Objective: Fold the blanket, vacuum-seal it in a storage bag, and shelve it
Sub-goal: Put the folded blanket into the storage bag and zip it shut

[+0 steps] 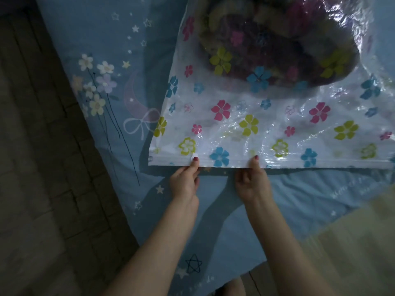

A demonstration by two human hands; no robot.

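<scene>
Both hands apart, left hand and right hand pinching storage bag zipper edge

1. Your storage bag is glossy clear plastic, crinkled, printed with flowers.
2. The blanket inside looks like soft, fuzzy cloth.
3. The bedsheet under it is matt printed cloth.
4. The floor beside you looks like matt wood planks.
</scene>
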